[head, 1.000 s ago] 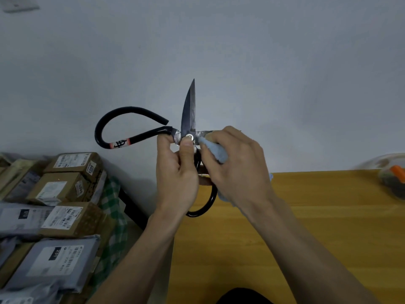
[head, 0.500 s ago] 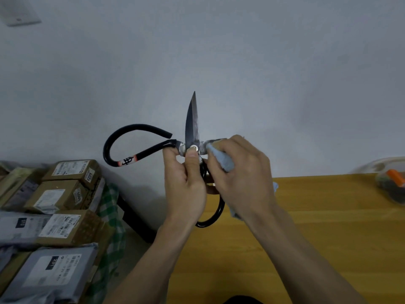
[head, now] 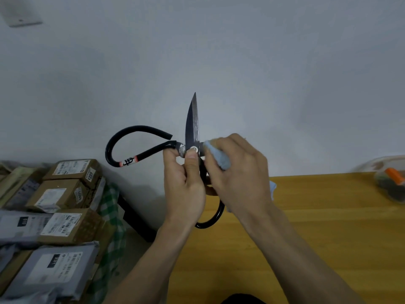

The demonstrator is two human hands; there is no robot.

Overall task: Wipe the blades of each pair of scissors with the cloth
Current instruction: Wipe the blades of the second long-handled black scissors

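Large black-handled scissors (head: 192, 126) are held wide open in the air above the table's left edge. One dark blade points straight up. The other blade runs to the right and is hidden under a light blue cloth (head: 219, 155). My left hand (head: 186, 183) pinches the scissors at the pivot screw, thumb on the rivet. My right hand (head: 238, 172) grips the cloth, wrapped around the hidden blade. One looped handle (head: 131, 148) sticks out to the left; the other loop (head: 213, 218) hangs below my hands.
A yellow wooden table (head: 306, 227) fills the lower right. A clear container (head: 390, 181) with an orange item sits at its far right. Stacked cardboard parcels (head: 65, 194) and grey mail bags (head: 50, 270) lie on the floor to the left, against the wall.
The view has shifted, so hands and scissors appear lower in the frame. Both hands keep the same hold, with the cloth staying near the base of the right-pointing blade.
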